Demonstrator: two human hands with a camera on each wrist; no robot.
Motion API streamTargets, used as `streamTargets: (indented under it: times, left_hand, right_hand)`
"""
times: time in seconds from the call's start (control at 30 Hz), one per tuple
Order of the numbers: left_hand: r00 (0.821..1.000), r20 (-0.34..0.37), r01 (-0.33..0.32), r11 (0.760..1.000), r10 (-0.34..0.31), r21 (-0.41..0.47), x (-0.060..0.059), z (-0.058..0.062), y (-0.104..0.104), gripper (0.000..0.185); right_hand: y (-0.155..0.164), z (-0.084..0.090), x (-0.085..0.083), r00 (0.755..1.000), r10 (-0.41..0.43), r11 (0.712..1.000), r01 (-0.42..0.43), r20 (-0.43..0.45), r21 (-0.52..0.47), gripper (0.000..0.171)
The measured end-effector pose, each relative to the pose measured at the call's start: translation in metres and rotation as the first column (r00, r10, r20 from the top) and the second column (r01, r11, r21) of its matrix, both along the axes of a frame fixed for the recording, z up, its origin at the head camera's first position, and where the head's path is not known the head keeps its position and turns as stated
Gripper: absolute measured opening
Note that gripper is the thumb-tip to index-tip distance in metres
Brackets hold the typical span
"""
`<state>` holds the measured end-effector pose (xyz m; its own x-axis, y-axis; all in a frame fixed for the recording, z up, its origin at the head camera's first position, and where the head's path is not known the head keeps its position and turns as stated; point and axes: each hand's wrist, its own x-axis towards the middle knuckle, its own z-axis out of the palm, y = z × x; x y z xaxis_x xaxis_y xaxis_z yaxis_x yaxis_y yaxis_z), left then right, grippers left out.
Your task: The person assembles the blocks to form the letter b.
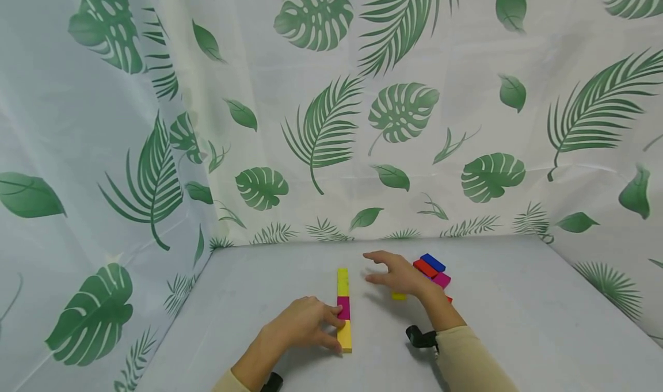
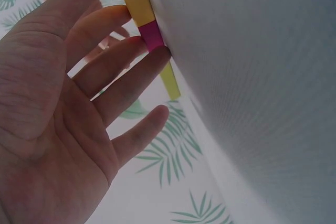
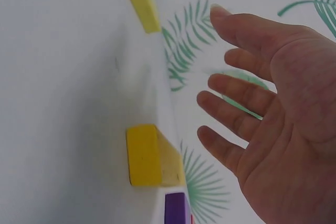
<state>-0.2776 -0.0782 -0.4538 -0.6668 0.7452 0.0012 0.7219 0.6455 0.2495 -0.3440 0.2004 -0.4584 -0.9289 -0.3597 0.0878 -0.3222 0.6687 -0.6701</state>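
Note:
A straight row of coloured blocks lies on the table, running away from me. It has an orange-yellow block (image 1: 346, 341) at the near end, a magenta block (image 1: 344, 308) in the middle and a bright yellow stretch (image 1: 343, 281) at the far end. My left hand (image 1: 305, 324) rests at the row's left side, its extended fingertips touching the orange-yellow and magenta blocks. To the right of the row, my right hand (image 1: 399, 274) hovers above the table with spread fingers and an empty palm. Partly under it shows a yellow block (image 3: 144, 156).
Beyond my right wrist lies a loose group of blocks: a blue block (image 1: 433, 262), a red block (image 1: 425, 268) and a magenta block (image 1: 442, 280), among others. A purple block (image 3: 175, 208) shows low in the right wrist view. Leaf-printed curtains (image 1: 331, 208) border the white table (image 1: 248, 277).

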Motion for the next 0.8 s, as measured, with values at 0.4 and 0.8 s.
streamTargets:
  times: [0.4,0.8]
  left_hand:
    - [1.0,0.002,-0.002,1.0,0.002,0.005,-0.001,-0.002,-0.001,0.057]
    - [1.0,-0.011,0.003,1.0,-0.003,0.011,-0.001,-0.002,-0.001,0.056]
  right_hand:
    - [0.029,0.005,-0.002,0.995,-0.07,0.997,0.068,0.071,0.026,0.061]
    - [0.045,0.005,-0.003,0.995,-0.065,0.997,0.062,0.07,0.042,0.056]
